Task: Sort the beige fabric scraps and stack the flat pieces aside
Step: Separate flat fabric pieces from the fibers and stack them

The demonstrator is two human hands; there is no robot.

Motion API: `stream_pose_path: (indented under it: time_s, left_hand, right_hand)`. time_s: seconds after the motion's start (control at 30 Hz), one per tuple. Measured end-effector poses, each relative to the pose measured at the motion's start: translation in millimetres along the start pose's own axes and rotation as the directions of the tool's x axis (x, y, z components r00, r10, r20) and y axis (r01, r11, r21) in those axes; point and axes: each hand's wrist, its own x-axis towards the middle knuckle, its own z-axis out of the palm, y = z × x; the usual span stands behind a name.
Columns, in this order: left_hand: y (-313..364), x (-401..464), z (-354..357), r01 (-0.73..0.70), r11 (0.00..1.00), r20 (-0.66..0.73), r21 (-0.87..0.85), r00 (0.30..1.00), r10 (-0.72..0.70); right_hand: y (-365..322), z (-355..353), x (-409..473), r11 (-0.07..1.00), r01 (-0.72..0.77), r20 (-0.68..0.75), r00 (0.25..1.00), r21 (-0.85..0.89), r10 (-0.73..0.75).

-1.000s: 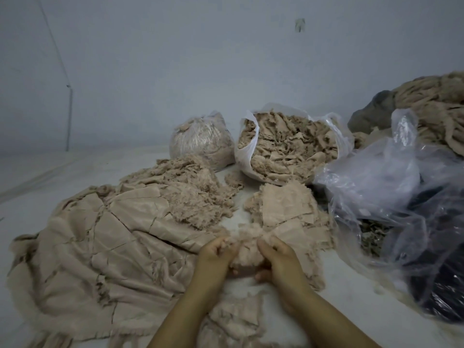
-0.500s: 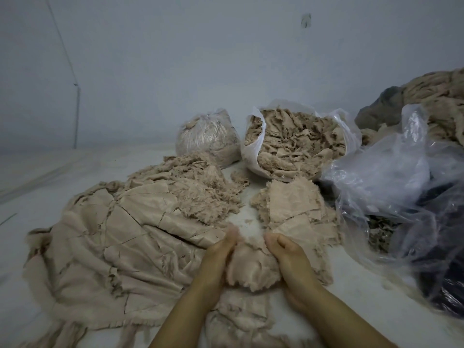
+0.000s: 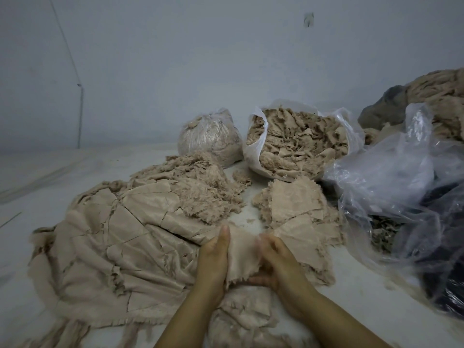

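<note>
Scraps [image 3: 130, 249] cover pale floor [image 3: 32, 212] (bare grey wall [image 3: 175, 59] behind).

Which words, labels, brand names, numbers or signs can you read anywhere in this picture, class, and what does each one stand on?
None can be read.
The open plastic bag of scraps, the tied bag and the crumpled clear bag show no print.
The small dark mark on the wall is a smudge, too blurred to read as any sign.
The fabric piece in both hands is plain.

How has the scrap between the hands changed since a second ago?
Yes: the scrap, bunched before, is now spread flatter between left hand and right hand, in front of the open bag.
</note>
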Motion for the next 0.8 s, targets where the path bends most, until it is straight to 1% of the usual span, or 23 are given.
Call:
stream_pose_path:
  time_s: [0.07,0.13,0.23,0.33,0.43,0.53,0.63,0.67,0.7,0.73,0.8]
  left_hand:
    - [-0.2,-1.8,1.1,-0.037,0.999,0.027,-0.015,0.999,0.038]
    - [0.4,-1.9,0.8,-0.098,0.995,-0.031,-0.013,0.995,0.098]
    - [-1.2,0.2,-1.1,-0.179,0.979,-0.078,0.102,0.979,0.187]
    - [-3.9,0.9,-1.9,-0.180,0.974,-0.103,0.138,0.975,0.195]
    - [-1.3,-1.4,-1.3,-0.150,0.984,-0.098,0.092,0.982,0.159]
    - [0.9,-1.1,-1.5,-0.098,0.995,-0.109,0.030,0.989,0.101]
    - [3.7,2.2,-6.1,-0.015,0.996,-0.143,-0.092,0.990,0.002]
    - [5.1,4.5,-10.1,0.010,0.985,-0.161,-0.173,0.986,-0.038]
    - [7.8,6.1,-14.2,0.029,0.964,-0.173,-0.264,0.982,-0.077]
    - [10.2,7.9,-18.9,0.035,0.947,-0.185,-0.320,0.978,-0.099]
    - [10.9,10.5,-23.9,0.058,0.946,-0.167,-0.318,0.979,-0.116]
  right_hand:
    - [1.4,0.8,-1.7,0.990,0.060,-0.061,0.996,-0.130,-0.068]
    - [0.4,0.0,-0.6,0.981,0.139,-0.131,0.979,-0.137,-0.157]
    - [-2.3,-3.9,2.3,0.959,0.223,-0.208,0.944,-0.173,-0.257]
    - [-4.2,-6.7,1.1,0.951,0.253,-0.233,0.928,-0.179,-0.291]
    - [-9.0,-8.9,-0.8,0.964,0.249,-0.251,0.931,-0.095,-0.265]
    - [-10.0,-10.3,-1.3,0.972,0.226,-0.281,0.930,-0.072,-0.237]
    - [-9.8,-10.3,0.9,0.977,0.212,-0.286,0.936,-0.001,-0.204]
    - [-11.2,-11.5,1.5,0.977,0.215,-0.293,0.935,0.016,-0.201]
    - [-12.6,-13.2,2.1,0.976,0.218,-0.298,0.933,0.021,-0.203]
    - [-13.1,-15.1,2.9,0.976,0.220,-0.297,0.932,0.002,-0.209]
    - [-12.0,-15.7,0.9,0.972,0.215,-0.232,0.945,-0.096,-0.232]
